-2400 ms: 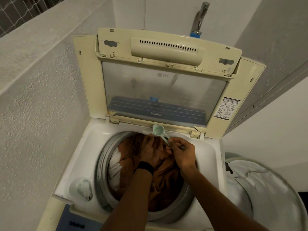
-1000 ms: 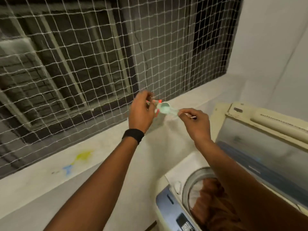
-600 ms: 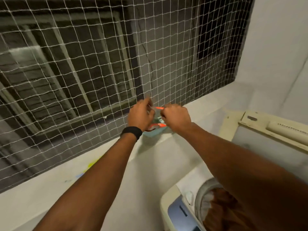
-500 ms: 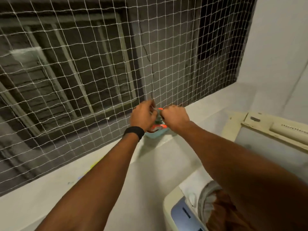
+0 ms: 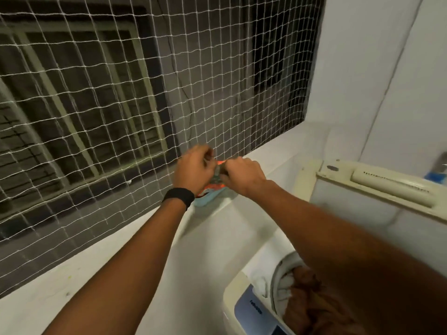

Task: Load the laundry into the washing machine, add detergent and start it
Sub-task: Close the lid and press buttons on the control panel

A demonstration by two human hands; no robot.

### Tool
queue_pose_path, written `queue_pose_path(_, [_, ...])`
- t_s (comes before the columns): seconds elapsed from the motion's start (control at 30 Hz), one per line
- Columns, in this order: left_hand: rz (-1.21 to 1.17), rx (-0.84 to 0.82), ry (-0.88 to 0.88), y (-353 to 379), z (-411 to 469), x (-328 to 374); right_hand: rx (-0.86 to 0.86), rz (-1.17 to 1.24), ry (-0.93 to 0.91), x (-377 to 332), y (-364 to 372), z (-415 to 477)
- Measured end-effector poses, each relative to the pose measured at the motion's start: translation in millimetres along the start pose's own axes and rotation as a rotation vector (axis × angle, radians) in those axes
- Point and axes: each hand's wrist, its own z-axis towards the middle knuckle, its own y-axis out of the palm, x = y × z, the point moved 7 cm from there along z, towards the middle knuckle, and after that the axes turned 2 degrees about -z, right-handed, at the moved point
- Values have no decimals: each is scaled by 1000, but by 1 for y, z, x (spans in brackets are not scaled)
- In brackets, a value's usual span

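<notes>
Pinching detergent pouch (image 5: 209, 198) top, frame centre: left hand (image 5: 193, 169) and right hand (image 5: 243, 176) side by side, both clamped on it. Judged light, floppy; best held near mouth.

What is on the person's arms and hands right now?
The left forearm and right forearm are bare, with no sleeves in view. The left hand and right hand wear no gloves. A plain black band circles the left wrist. Motion blur hides any rings.
</notes>
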Motion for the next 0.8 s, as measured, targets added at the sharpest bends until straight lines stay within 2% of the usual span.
queue_pose_path(0.13, [-53,15,101,12,-2,27,56,48,59,30,-5,-33])
queue_pose_path(0.4, [-228,-180,294,87,-11,93,130,55,354,118,-19,-111])
queue_pose_path(0.63, [-340,-330,357,152,-14,155,206,-22,561,178,-35,-171])
queue_pose_path(0.8, [-402,-457,423,201,-18,213,192,-125,682,227,-45,-204])
